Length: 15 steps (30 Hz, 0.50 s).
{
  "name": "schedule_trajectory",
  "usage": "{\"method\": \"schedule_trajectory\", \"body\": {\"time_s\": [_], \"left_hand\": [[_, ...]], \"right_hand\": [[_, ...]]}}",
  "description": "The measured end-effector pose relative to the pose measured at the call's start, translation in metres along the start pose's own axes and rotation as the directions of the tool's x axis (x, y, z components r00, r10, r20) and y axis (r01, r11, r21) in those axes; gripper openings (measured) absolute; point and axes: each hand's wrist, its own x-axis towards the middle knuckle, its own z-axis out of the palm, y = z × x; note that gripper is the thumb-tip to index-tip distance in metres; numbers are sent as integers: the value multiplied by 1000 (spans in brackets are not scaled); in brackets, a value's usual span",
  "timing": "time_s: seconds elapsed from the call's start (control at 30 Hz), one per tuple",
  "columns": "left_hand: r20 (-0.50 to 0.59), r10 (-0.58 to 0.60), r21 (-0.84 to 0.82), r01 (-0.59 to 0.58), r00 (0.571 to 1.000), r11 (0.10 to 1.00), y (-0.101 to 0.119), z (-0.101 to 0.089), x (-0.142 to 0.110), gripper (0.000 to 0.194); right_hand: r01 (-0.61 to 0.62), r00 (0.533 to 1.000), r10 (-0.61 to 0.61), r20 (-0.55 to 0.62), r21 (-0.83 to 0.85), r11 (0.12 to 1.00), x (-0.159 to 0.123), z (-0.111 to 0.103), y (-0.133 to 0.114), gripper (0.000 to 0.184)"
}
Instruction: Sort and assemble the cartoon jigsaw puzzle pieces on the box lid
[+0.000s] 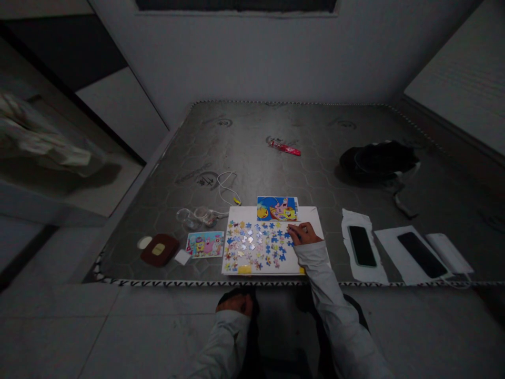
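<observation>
Loose jigsaw puzzle pieces (250, 240), blue, yellow and pink, lie spread over a white board (295, 264) near the front edge of the mat. At the right side of the pieces is my right hand (303, 233), its thumb and fingers pinched together on a puzzle piece that is mostly hidden under the fingertips. My left hand (236, 303) rests on my left knee below the board, fingers curled in. A blue cartoon picture card (277, 209) lies on the board's far edge. Another cartoon card (205, 245) is left of the board.
Left of the cards are a brown case (160, 250) and a small white square (182, 257). Clear round containers (203, 213) sit behind. Two phones (362, 246) lie on white sheets at right, beside a white power bank (447, 252). Farther back are a black bag (381, 159) and a red strip (284, 147).
</observation>
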Motion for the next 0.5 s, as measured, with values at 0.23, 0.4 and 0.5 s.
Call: {"method": "schedule_trajectory", "body": {"time_s": [0.23,0.4,0.5], "left_hand": [[-12,10,-9,-10,1000,1000,-1,3,1,41],[-31,5,-22,-6,999,1000,-3,5,1,40],[-35,6,-28,-7,999,1000,-3,6,1,39]], "right_hand": [[7,1000,-8,20,35,999,-1,-8,-5,40],[-1,1000,0,30,51,999,0,-10,-7,36],[-6,999,4,35,54,999,0,-9,-6,34]]}}
